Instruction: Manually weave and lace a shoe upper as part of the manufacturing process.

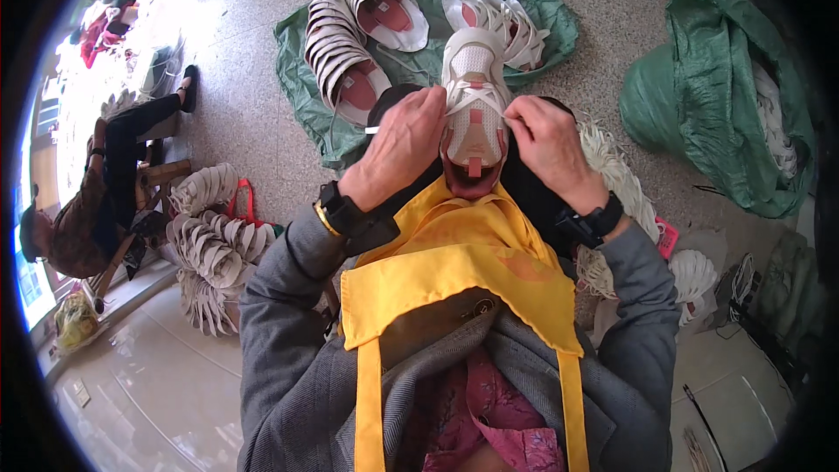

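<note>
A white and beige sneaker [473, 59] with pink tabs rests on my lap, its opening toward me. Its white shoelace [472, 103] crosses over the tongue. My left hand [398, 142] is closed at the left side of the lacing, pinching the lace; a white lace end sticks out past the hand. On the other side, my right hand [551, 142] has thumb and forefinger pinched on the lace at the shoe's right edge. A yellow apron [454, 275] covers my front below the shoe.
Ahead, stacked shoe uppers [336, 52] lie on a green sheet [297, 92]. A green sack [699, 96] with white pieces stands at right. More stacked pieces [214, 236] lie at left, near a seated person [96, 183]. A pink object [668, 238] lies at right.
</note>
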{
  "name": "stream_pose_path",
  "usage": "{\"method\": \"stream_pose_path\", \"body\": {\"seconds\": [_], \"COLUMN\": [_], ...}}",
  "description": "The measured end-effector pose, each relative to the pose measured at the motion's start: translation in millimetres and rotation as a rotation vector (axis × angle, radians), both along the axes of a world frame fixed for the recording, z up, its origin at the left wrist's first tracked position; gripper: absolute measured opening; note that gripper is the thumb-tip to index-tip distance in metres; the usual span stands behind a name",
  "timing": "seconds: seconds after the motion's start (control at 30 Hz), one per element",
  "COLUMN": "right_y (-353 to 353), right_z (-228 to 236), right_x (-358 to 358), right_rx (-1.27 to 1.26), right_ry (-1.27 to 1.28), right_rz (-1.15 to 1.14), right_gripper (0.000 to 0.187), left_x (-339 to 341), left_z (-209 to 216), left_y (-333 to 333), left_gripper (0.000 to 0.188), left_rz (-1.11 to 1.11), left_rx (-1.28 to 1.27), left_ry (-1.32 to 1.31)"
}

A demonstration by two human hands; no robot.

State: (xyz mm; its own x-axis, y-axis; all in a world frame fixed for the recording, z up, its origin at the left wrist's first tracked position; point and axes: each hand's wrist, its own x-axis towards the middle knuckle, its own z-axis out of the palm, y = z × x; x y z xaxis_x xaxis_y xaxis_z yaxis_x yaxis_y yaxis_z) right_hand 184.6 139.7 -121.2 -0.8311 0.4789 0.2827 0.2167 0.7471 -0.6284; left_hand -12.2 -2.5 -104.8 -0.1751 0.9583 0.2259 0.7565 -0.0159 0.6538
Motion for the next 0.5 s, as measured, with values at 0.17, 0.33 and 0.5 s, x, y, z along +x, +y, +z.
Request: {"method": "stream_pose_path", "body": {"seconds": [0.17, 0.33, 0.5], "right_y": [-18, -22, -12], "right_z": [-7, -9, -5], "right_x": [-4, -6, -1], "right_rx": [-0.002, -0.012, 0.068], "right_ry": [0.073, 0.102, 0.075], "right_rz": [-0.081, -0.097, -0.039], "right_gripper": [0.011, 0.009, 0.009], "left_x": [19, 15, 1], "left_z": [-6, -13, -16], "left_y": [2, 6, 4], "left_gripper": [0.018, 0.022, 0.009], "left_rz": [0.033, 0.046, 0.083], "left_rx": [0.028, -0.023, 0.025], "left_ry": [0.017, 0.056, 0.124]}}
